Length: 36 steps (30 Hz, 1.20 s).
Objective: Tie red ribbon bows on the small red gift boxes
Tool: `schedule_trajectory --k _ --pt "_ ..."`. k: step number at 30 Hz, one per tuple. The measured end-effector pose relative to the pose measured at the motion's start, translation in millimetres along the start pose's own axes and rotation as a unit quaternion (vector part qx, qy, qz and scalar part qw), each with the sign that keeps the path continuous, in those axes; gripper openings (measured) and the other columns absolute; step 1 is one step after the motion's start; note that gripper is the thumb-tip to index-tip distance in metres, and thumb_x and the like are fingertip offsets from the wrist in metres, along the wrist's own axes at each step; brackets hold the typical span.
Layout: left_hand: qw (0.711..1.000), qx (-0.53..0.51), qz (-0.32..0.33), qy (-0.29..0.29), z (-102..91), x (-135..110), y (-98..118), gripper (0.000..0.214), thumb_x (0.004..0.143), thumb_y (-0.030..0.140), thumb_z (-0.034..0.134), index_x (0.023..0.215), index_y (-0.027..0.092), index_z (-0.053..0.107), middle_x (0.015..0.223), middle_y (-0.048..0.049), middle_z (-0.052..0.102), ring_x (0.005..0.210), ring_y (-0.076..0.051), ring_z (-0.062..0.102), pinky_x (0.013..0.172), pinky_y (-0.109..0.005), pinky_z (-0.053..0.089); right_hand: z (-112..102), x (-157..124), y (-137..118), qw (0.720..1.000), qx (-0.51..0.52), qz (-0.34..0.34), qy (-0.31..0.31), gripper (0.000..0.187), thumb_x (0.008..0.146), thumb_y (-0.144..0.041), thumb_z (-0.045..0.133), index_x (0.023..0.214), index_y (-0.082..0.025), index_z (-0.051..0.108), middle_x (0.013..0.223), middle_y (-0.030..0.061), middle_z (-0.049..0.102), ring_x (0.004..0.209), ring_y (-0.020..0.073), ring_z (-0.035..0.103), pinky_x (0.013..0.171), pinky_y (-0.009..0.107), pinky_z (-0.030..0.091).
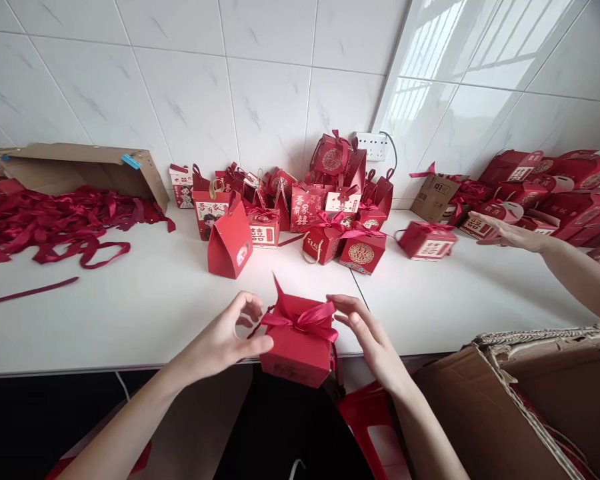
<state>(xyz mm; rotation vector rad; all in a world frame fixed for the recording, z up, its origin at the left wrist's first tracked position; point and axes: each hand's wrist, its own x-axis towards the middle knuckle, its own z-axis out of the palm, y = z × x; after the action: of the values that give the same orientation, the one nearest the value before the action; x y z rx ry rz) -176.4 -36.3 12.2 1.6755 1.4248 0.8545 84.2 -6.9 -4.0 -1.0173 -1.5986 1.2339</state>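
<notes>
A red gift box point(295, 350) with a bow of crimson ribbon point(305, 320) on top sits at the table's front edge, close to my body. My left hand point(233, 330) is at the box's left side, fingers curved and apart, the thumb tip by its side; whether it touches I cannot tell. On the other side, my right hand point(367, 330) is spread with its fingertips near the bow's right loop. Neither hand is closed around the box. Beyond them stands a plain red peaked box point(231, 240).
Several finished-looking red boxes point(363, 252) crowd against the wall. Loose red ribbons point(70, 213) spill from a cardboard box point(75, 157) at left. Another person's hand point(510, 233) reaches toward stacked boxes point(570, 170) at right. A large open carton point(470, 393) stands front right.
</notes>
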Motion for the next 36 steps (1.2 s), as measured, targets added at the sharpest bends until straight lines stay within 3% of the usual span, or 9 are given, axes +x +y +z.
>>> schedule_trajectory --k 4,6,8,11,16,21,24,30,36 --pt "0.952 0.059 0.010 0.301 -11.3 13.1 -3.5 0.042 0.074 0.048 0.061 0.103 0.021 0.046 0.111 -0.0075 0.051 0.103 -0.022 0.054 0.091 -0.038 0.044 -2.9 -12.8 -5.0 0.995 0.077 0.003 -0.058 0.044 0.091 -0.056 0.037 0.106 -0.019 0.056 0.063 0.0023 0.066 0.067 0.0187 0.063 0.081 0.036 0.048" --pt "0.926 0.049 0.022 0.373 -14.5 13.3 -2.0 0.037 0.079 0.048 0.054 0.103 0.022 0.047 0.113 -0.0079 0.052 0.109 -0.023 0.053 0.094 -0.038 0.044 -5.8 -15.6 -9.5 0.994 0.097 0.011 -0.051 0.048 0.092 -0.056 0.032 0.084 -0.017 0.060 0.044 0.0001 0.056 0.047 0.0166 0.055 0.066 0.034 0.048" --pt "0.940 0.017 0.028 0.339 -15.0 7.7 1.8 0.036 0.081 0.051 0.048 0.103 0.021 0.049 0.112 -0.0079 0.056 0.111 -0.024 0.053 0.095 -0.038 0.045 -7.3 -14.9 -12.7 0.998 0.063 0.021 0.005 0.047 0.091 -0.056 0.036 0.073 -0.018 0.058 0.044 0.0010 0.056 0.047 0.0159 0.053 0.059 0.030 0.046" --pt "0.980 0.024 0.036 0.193 -11.4 -6.1 10.8 0.040 0.082 0.052 0.047 0.106 0.021 0.053 0.117 -0.0077 0.058 0.116 -0.026 0.052 0.100 -0.039 0.043 -5.0 -10.2 -14.5 0.998 -0.022 0.018 0.059 0.042 0.089 -0.056 0.041 0.077 -0.019 0.057 0.056 0.0014 0.061 0.060 0.0162 0.055 0.063 0.028 0.044" --pt "0.991 0.110 0.050 0.056 -5.6 -14.6 26.1 0.032 0.082 0.043 0.053 0.108 0.025 0.060 0.121 -0.0026 0.060 0.117 -0.024 0.054 0.098 -0.031 0.046 7.1 -3.9 -16.3 0.995 -0.071 0.030 -0.058 0.046 0.088 -0.059 0.040 0.074 -0.018 0.054 0.068 0.0012 0.058 0.067 0.0145 0.053 0.065 0.026 0.040" --pt "0.989 0.092 0.102 -0.061 -10.4 11.3 24.9 0.030 0.085 0.034 0.052 0.113 0.027 0.060 0.129 -0.0019 0.056 0.123 -0.021 0.049 0.105 -0.032 0.039 22.0 -4.0 -18.0 0.991 -0.001 0.082 -0.109 0.046 0.088 -0.058 0.041 0.065 -0.019 0.044 0.057 -0.0035 0.046 0.052 0.0094 0.041 0.051 0.023 0.032" --pt "0.988 0.101 0.107 -0.041 -8.9 26.9 22.5 0.031 0.085 0.035 0.052 0.114 0.026 0.059 0.130 -0.0029 0.055 0.124 -0.021 0.048 0.106 -0.034 0.038 29.1 -9.8 -18.0 0.991 0.001 0.094 -0.099 0.046 0.086 -0.059 0.045 0.066 -0.018 0.042 0.058 -0.0045 0.042 0.051 0.0079 0.034 0.049 0.022 0.028" --pt "0.978 0.113 0.036 0.174 2.2 15.5 23.5 0.035 0.085 0.047 0.048 0.109 0.022 0.051 0.110 -0.0061 0.059 0.102 -0.021 0.058 0.089 -0.036 0.048 32.0 -23.0 -24.4 0.990 -0.083 0.091 -0.072 0.053 0.088 -0.059 0.039 0.058 -0.017 0.046 0.054 -0.0028 0.043 0.051 0.0084 0.035 0.050 0.022 0.028" --pt "0.994 0.019 -0.076 0.073 -3.3 -11.5 19.9 0.042 0.082 0.054 0.049 0.109 0.022 0.047 0.069 0.0021 0.058 0.067 -0.017 0.059 0.064 -0.028 0.049 34.2 -22.2 -32.7 0.983 -0.113 0.116 -0.087 0.052 0.088 -0.055 0.042 0.053 -0.017 0.046 0.049 -0.0013 0.049 0.046 0.0083 0.037 0.048 0.022 0.029"
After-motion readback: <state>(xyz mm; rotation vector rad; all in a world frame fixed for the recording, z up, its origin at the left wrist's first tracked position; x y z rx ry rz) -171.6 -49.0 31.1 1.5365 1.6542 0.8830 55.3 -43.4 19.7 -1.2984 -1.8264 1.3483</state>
